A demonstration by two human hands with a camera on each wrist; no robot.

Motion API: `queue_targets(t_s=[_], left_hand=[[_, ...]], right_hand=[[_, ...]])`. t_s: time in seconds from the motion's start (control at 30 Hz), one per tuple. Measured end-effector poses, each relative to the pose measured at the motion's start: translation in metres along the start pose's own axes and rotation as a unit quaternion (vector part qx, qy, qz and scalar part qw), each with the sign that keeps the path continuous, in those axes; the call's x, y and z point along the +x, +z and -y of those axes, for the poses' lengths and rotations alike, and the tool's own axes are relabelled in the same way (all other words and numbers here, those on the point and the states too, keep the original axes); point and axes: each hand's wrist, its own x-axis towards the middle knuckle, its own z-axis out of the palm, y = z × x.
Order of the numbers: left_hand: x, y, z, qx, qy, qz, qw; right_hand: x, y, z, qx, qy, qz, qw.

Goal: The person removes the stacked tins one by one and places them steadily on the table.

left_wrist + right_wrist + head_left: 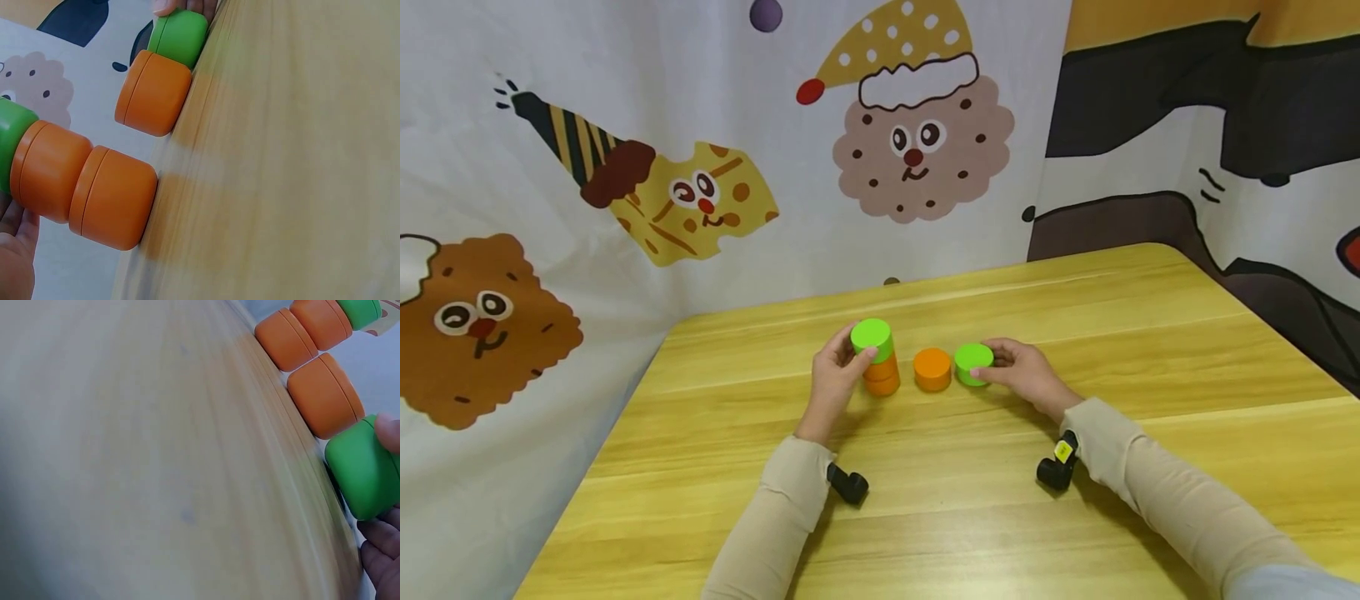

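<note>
- Left hand (833, 377), beige sleeve, black wrist camera (852, 487) below it: fingers curled round the smooth green round jar (872, 333), thumb on the near side, gap no wider than the jar.
- That green jar tops an upright stack on the wood-grain bench (925, 525): under it an orange round jar with a seam near its top (56, 170), then a matching bottom orange jar (119, 203) standing on the bench. Green meets orange; can't tell whether its weight is fully down.
- Lone orange round jar (932, 367): upright on the bench, right of the stack, clear gap between, no hand on it.
- Second green round jar (972, 358): just beside the lone orange one; can't tell if they touch, or if its base sits flat on the bench.
- Right hand (1028, 375), beige sleeve, black wrist camera (1057, 468): pinches the second green jar, thumb near side, other fingers behind.
- Handling, my guess: hard plastic, light, stiff, a bit slippery, not fragile. Best hold is the side wall, thumb opposite fingers — keep off the seam, lid might turn. Stack looks easy to topple if bumped.
- Count: five jars — three orange, two green; three stacked, two standing separately. Two hands, two wrist cameras, one bench.
</note>
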Motion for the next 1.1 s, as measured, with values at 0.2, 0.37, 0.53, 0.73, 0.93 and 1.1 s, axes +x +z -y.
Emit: queue_targets(t_s=[0.2,0.37,0.53,0.73,0.93,1.1], left_hand=[[0.001,0.000,0.001,-0.008,0.000,0.001,1.0000],[0.001,0.000,0.001,-0.011,0.004,0.003,0.9999],[0.001,0.000,0.002,-0.016,0.007,0.004,0.9998],[0.001,0.000,0.002,-0.012,0.008,0.002,0.9999],[0.000,-0.001,0.003,0.003,0.014,0.007,0.9999],[-0.002,-0.002,0.005,0.015,0.000,0.011,0.9998]], right_hand=[[0.000,-0.001,0.003,-0.025,0.001,-0.005,1.000],[0.001,0.000,0.004,-0.031,0.007,-0.002,1.000],[0.000,-0.003,0.007,-0.033,0.014,0.015,0.999],[0.005,-0.007,0.025,-0.072,-0.025,0.016,0.997],[0.012,0.002,0.060,-0.112,-0.075,0.020,0.991],[0.020,0.018,0.090,-0.131,-0.107,0.048,0.984]])
